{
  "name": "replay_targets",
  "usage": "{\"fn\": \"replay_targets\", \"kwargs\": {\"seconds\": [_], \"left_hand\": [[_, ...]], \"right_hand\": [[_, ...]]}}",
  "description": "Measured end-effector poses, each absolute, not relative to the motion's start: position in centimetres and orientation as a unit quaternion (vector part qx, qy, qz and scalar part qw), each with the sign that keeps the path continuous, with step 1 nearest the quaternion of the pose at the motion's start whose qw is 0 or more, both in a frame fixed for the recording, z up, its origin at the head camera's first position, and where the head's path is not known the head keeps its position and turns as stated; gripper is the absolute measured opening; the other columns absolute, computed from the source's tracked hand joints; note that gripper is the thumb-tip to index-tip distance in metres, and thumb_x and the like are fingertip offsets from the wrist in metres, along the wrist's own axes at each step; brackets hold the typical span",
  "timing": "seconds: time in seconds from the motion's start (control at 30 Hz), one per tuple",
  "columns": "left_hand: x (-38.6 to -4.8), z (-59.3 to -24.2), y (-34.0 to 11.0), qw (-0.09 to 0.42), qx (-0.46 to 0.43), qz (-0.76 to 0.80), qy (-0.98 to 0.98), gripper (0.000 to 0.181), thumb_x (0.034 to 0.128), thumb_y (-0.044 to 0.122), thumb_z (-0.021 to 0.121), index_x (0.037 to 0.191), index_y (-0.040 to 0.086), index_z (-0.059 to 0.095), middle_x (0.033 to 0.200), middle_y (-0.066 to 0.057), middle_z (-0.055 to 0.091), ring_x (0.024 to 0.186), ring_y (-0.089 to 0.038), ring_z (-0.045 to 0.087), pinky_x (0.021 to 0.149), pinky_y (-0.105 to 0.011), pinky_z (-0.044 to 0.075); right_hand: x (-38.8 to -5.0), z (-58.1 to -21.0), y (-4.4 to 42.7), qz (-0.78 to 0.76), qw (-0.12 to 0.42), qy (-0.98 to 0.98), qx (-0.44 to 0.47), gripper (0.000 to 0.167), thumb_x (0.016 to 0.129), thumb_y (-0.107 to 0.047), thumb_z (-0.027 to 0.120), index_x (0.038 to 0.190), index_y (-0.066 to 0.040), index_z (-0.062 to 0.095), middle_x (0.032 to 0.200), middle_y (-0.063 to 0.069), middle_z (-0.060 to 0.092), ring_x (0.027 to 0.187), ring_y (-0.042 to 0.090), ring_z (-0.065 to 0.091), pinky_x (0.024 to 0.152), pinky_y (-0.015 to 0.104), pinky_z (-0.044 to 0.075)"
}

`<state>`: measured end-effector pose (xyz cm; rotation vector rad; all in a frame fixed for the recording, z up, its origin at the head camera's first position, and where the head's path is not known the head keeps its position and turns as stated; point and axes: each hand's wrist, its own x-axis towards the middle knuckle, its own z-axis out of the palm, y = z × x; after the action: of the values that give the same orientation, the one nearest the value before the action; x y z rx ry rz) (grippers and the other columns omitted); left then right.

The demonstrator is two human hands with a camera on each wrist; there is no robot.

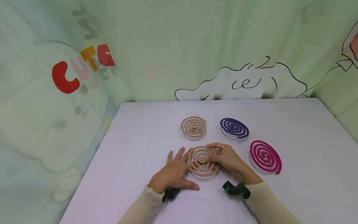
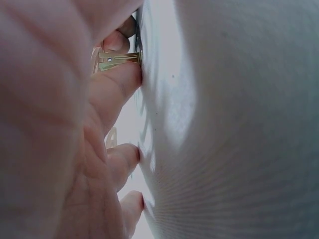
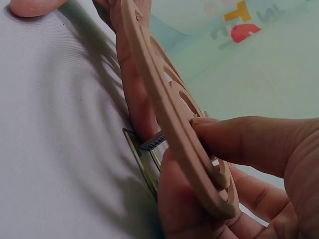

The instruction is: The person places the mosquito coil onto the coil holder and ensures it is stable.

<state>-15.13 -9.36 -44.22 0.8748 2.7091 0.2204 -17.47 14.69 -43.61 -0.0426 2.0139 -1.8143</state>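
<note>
A tan mosquito coil (image 1: 200, 161) is at the middle front of the table, tilted in the right wrist view. My right hand (image 1: 229, 160) pinches it, thumb near the centre on top and fingers underneath. Below the coil, a thin metal stand (image 3: 142, 159) stands on the cloth, close to my fingertips. With its fingers spread, my left hand (image 1: 176, 171) rests on the table at the coil's left edge. One left finger lies against the metal stand (image 2: 119, 59) in the left wrist view. How firmly coil and stand are joined is hidden.
Behind are another tan coil (image 1: 193, 127) and a dark blue coil (image 1: 234, 127). A magenta coil (image 1: 265, 155) sits right of my right hand. A white cloth covers the table (image 1: 139, 140). A printed curtain (image 1: 167, 46) hangs behind it.
</note>
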Motion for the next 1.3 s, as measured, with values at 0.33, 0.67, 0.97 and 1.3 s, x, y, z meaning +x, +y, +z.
{"fn": "replay_targets", "kwargs": {"seconds": [0.33, 0.67, 0.97, 1.3], "left_hand": [[-15.13, -44.09, -9.42, 0.145, 0.304, 0.085, 0.938, 0.104, 0.0783, 0.080, 0.071, 0.164, 0.032, 0.034, 0.176, -0.002, 0.009, 0.161, -0.034, 0.005, 0.120, -0.073, 0.013], [-15.11, -44.14, -9.48, 0.141, 0.307, 0.086, 0.937, 0.103, 0.0785, 0.080, 0.071, 0.164, 0.035, 0.033, 0.176, -0.002, 0.009, 0.161, -0.034, 0.006, 0.120, -0.073, 0.014], [-15.08, -44.07, -9.57, 0.141, 0.309, 0.090, 0.936, 0.102, 0.0791, 0.079, 0.071, 0.164, 0.036, 0.033, 0.176, -0.003, 0.009, 0.161, -0.035, 0.006, 0.120, -0.074, 0.013], [-15.15, -44.20, -9.56, 0.139, 0.308, 0.086, 0.937, 0.101, 0.0800, 0.079, 0.070, 0.163, 0.034, 0.034, 0.176, -0.002, 0.009, 0.162, -0.034, 0.005, 0.120, -0.073, 0.014]], "right_hand": [[-17.48, -43.80, 14.90, -0.648, 0.210, 0.732, -0.012, 0.061, 0.088, -0.002, 0.076, 0.143, 0.008, 0.052, 0.073, 0.005, 0.068, 0.056, 0.012, 0.062, 0.052, 0.026, 0.055], [-17.39, -43.77, 14.94, -0.648, 0.207, 0.732, -0.017, 0.060, 0.089, -0.002, 0.076, 0.143, 0.008, 0.051, 0.073, 0.005, 0.067, 0.056, 0.013, 0.062, 0.052, 0.026, 0.055], [-17.34, -43.76, 14.94, -0.651, 0.206, 0.730, -0.017, 0.059, 0.090, -0.002, 0.075, 0.143, 0.009, 0.051, 0.074, 0.006, 0.067, 0.058, 0.012, 0.063, 0.054, 0.026, 0.056], [-17.27, -43.82, 15.01, -0.652, 0.204, 0.730, -0.022, 0.058, 0.092, -0.003, 0.074, 0.143, 0.008, 0.051, 0.075, 0.006, 0.068, 0.059, 0.013, 0.064, 0.056, 0.026, 0.056]]}}
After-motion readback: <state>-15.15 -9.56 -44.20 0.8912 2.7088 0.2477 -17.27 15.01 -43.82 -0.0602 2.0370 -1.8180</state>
